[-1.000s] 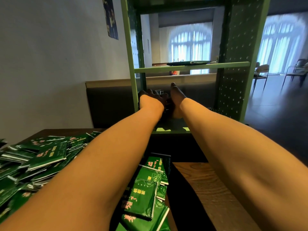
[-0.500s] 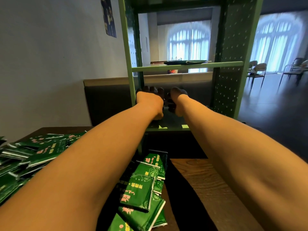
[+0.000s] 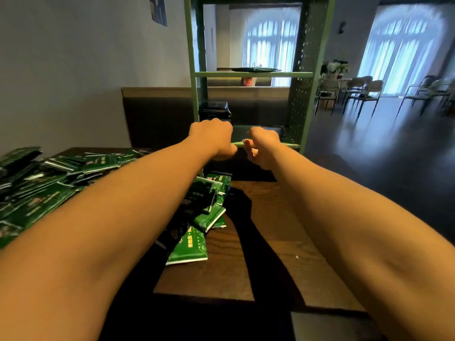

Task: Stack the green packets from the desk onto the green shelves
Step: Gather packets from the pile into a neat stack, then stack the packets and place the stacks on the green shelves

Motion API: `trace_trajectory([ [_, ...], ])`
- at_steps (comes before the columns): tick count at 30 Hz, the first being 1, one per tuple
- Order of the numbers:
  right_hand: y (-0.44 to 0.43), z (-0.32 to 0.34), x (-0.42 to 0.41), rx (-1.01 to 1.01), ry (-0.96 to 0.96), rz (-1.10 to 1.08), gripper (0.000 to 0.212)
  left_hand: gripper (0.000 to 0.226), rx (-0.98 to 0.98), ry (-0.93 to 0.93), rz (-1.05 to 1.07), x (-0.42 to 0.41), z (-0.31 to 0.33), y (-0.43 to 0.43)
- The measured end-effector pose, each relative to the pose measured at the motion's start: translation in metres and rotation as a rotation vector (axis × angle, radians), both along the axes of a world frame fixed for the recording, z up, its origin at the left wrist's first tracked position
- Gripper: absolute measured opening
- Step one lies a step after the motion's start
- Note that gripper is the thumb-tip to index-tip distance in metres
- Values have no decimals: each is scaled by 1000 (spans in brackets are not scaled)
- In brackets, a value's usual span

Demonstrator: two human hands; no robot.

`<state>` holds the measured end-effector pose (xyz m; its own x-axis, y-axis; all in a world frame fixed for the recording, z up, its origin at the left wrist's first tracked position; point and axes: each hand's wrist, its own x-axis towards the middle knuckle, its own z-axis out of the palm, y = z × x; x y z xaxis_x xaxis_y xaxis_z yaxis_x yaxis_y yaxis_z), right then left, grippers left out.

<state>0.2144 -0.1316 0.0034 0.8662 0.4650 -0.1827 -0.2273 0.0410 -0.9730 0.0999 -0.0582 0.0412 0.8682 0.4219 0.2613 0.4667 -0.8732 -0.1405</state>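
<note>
The green packets (image 3: 49, 183) are mostly lying in a big messy heap on the left of the counter (image 3: 270, 242). A smaller loose pile (image 3: 204, 217) is sitting in the middle, partly under the left forearm. One dark stack (image 3: 214, 110) is already sitting on the lower level of the green shelves (image 3: 253, 74), tucked by the left post. It's too shadowed to be sure, but it's looking like packets.

The left grip (image 3: 211, 137) is hovering just in front of that lower shelf edge, fingers curled under and the back of the hand facing the camera, so can't tell if anything's in it. The right grip (image 3: 262, 146) is hanging right beside it, loosely curled and holding nothing.

So the person is seemingly between loads, with one batch placed and plenty left. The next move is probably calling for reaching down to the middle pile, squaring up a handful so the wrappers aren't fanning out, then setting it on or beside the dark stack.

Further off, chairs (image 3: 364, 92) are standing near an arched window (image 3: 403, 45).
</note>
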Motion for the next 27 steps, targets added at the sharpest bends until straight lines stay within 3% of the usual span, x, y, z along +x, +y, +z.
trace_trajectory([
  [6,-26,-54,-60,-180,-52,45,21,39,-116,10,60,-60,-41,-14],
  [14,-19,-110,-98,-332,-307,142,31,56,-181,-120,296,-114,-101,3],
  [21,-14,-141,-107,-395,-494,188,33,46,-329,-271,370,-124,-128,15],
  [27,-13,-144,-99,-380,-517,216,30,26,-480,-615,361,-111,-130,22],
])
